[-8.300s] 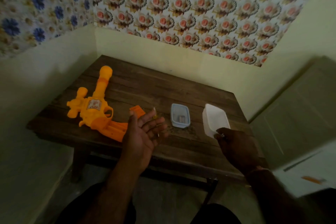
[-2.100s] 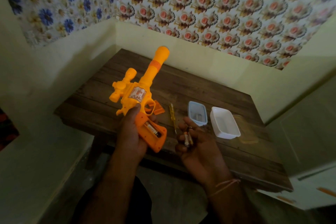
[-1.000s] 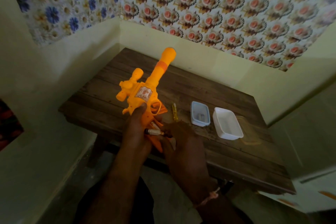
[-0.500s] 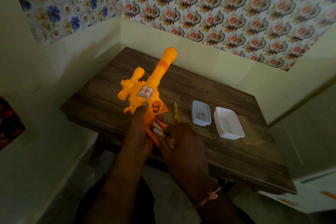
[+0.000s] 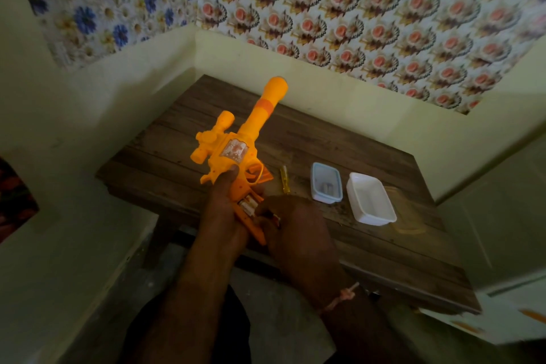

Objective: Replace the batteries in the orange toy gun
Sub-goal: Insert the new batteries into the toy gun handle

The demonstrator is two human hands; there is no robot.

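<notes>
Above the near edge of the wooden tabletop (image 5: 369,154), the left hand (image 5: 220,216) grasps the orange toy gun (image 5: 236,154) by its handle, barrel pointing up and away toward the wall. Its battery bay is open with a battery (image 5: 246,206) lying inside. The right hand (image 5: 298,230) curls its fingers at the bay, pinching a second battery (image 5: 273,217) against it. On the tabletop lie a small yellow screwdriver (image 5: 285,182), a blue-rimmed clear box (image 5: 326,182) and a white tray (image 5: 370,201) just beside it.
</notes>
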